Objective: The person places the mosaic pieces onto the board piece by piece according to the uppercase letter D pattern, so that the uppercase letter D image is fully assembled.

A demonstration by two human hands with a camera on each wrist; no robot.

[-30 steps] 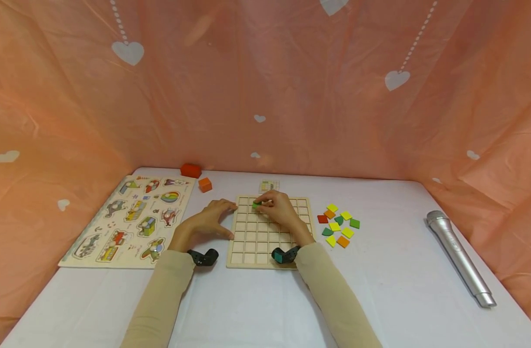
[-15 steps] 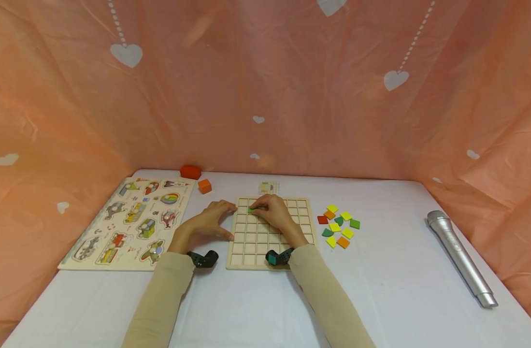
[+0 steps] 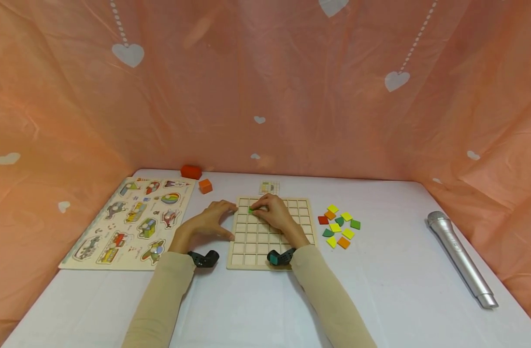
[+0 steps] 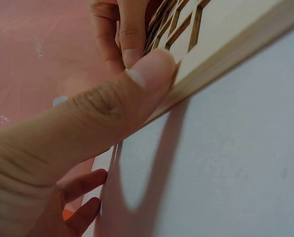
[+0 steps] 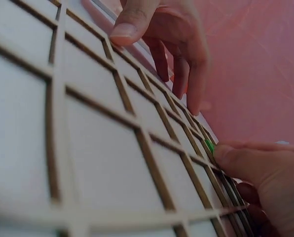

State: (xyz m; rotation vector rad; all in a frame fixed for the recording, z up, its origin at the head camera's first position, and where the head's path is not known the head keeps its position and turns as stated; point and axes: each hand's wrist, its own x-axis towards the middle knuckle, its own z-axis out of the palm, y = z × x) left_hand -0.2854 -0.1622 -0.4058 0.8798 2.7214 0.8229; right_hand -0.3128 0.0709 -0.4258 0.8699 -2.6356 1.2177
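A pale wooden grid board (image 3: 250, 248) lies on the white table in front of me. My left hand (image 3: 206, 222) is at its left edge, thumb and fingers spread apart; in the left wrist view the thumb (image 4: 152, 71) rests on the board's rim. Over the upper left cells, my right hand (image 3: 276, 215) pinches a small green tile (image 3: 251, 210) between thumb and fingertips. The right wrist view shows that green tile (image 5: 209, 145) low at the grid, partly covered by the fingers.
Loose yellow, orange, red and green tiles (image 3: 335, 227) lie right of the board. A small printed card (image 3: 269, 187) is behind it. To the left are a picture puzzle board (image 3: 136, 241), an orange cube (image 3: 205, 186) and a red block (image 3: 191, 171). A silver microphone (image 3: 461, 258) lies far right.
My right hand has moved slightly left and nearer to me, bringing the green tile down to a cell by the upper left. The left hand has stayed at the board's edge.
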